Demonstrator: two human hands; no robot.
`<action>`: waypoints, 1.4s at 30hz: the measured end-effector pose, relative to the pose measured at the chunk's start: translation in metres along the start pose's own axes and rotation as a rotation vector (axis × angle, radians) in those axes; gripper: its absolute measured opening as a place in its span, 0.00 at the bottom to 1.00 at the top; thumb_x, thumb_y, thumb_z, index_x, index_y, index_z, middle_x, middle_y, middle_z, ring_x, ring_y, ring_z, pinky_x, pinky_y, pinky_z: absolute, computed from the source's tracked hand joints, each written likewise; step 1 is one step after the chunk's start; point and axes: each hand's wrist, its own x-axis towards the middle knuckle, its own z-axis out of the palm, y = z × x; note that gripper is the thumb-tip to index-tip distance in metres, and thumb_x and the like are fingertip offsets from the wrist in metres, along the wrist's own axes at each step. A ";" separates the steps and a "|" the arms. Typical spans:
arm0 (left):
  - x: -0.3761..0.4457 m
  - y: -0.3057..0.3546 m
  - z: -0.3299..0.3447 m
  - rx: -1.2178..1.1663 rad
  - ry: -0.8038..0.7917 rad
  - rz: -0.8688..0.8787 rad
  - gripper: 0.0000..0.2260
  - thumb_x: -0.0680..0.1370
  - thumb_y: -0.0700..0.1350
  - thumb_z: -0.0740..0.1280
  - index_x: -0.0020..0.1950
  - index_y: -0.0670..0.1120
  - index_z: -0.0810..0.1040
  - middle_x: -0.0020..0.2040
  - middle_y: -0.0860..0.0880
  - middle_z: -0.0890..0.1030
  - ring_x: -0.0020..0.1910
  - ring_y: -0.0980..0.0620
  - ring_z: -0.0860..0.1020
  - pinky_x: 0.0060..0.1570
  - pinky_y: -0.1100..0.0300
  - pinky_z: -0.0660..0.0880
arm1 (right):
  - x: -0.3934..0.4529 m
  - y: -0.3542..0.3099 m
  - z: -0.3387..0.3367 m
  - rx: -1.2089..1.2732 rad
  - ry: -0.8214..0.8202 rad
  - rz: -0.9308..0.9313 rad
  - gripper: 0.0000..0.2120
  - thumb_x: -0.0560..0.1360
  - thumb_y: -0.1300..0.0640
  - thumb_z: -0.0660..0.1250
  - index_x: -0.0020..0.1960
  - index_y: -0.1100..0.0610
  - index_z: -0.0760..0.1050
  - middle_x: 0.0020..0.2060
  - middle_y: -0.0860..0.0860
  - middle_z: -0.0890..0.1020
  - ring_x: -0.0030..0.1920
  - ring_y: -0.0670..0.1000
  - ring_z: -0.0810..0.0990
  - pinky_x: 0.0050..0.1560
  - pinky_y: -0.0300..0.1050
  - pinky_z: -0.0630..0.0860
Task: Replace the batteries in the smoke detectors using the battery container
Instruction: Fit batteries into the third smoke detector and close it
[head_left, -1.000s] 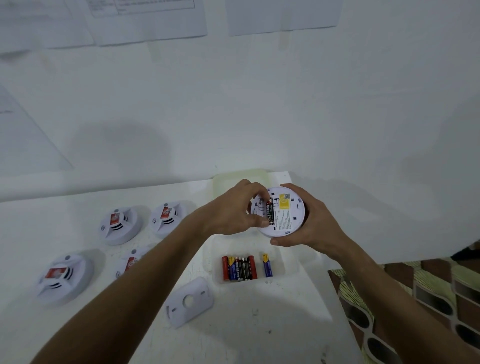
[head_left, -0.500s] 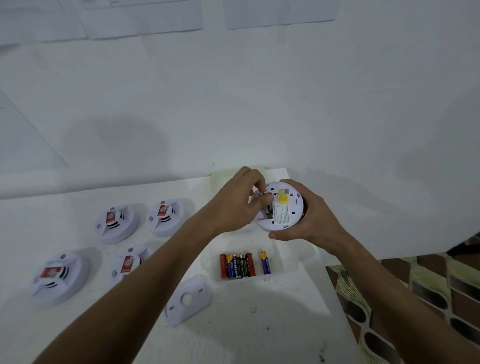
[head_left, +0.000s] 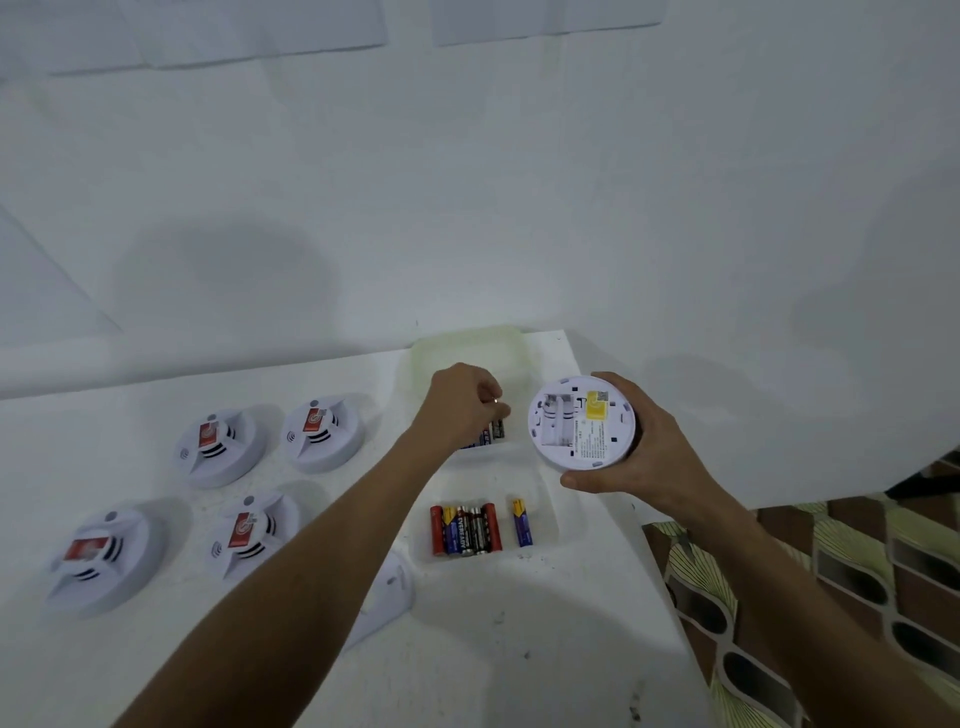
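My right hand (head_left: 631, 447) grips a round white smoke detector (head_left: 581, 427) with its back facing me. Its battery bay looks empty and a yellow label sits beside the bay. My left hand (head_left: 462, 402) hovers over the far compartment of the clear battery container (head_left: 545, 486) and pinches a dark battery (head_left: 496, 427). Other batteries lie just under my fingers there. In the near compartment lie several red, blue and black batteries (head_left: 466, 529) and a lone blue one (head_left: 522, 522).
Several white smoke detectors (head_left: 221, 447) with red labels lie face up on the left of the white table (head_left: 519, 649). A white detector cover plate (head_left: 387, 597) lies partly under my left forearm. A pale lid (head_left: 467, 348) rests behind the container. The table's right edge drops to patterned floor (head_left: 831, 571).
My left hand has drawn the battery out of the detector and carried it left, down over the container's far compartment. My right hand has shifted the detector right.
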 end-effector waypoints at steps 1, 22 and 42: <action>0.002 0.000 0.003 0.041 -0.014 -0.007 0.11 0.73 0.44 0.74 0.51 0.41 0.82 0.50 0.44 0.83 0.43 0.53 0.77 0.43 0.65 0.71 | -0.002 0.000 -0.001 0.003 0.001 0.005 0.42 0.53 0.59 0.83 0.64 0.46 0.71 0.56 0.40 0.81 0.58 0.43 0.79 0.52 0.33 0.76; -0.068 0.006 -0.001 0.237 -0.192 0.170 0.15 0.73 0.57 0.72 0.53 0.48 0.82 0.43 0.52 0.81 0.41 0.57 0.76 0.41 0.63 0.74 | -0.047 -0.013 -0.008 0.020 0.024 0.001 0.41 0.55 0.67 0.83 0.62 0.46 0.72 0.54 0.38 0.81 0.56 0.41 0.79 0.50 0.32 0.76; -0.085 0.019 0.009 -0.114 -0.136 0.084 0.08 0.75 0.48 0.72 0.49 0.45 0.79 0.34 0.53 0.83 0.28 0.59 0.81 0.31 0.64 0.76 | -0.074 -0.010 -0.012 -0.002 0.020 0.020 0.41 0.56 0.61 0.83 0.65 0.48 0.71 0.56 0.41 0.80 0.59 0.45 0.79 0.52 0.33 0.77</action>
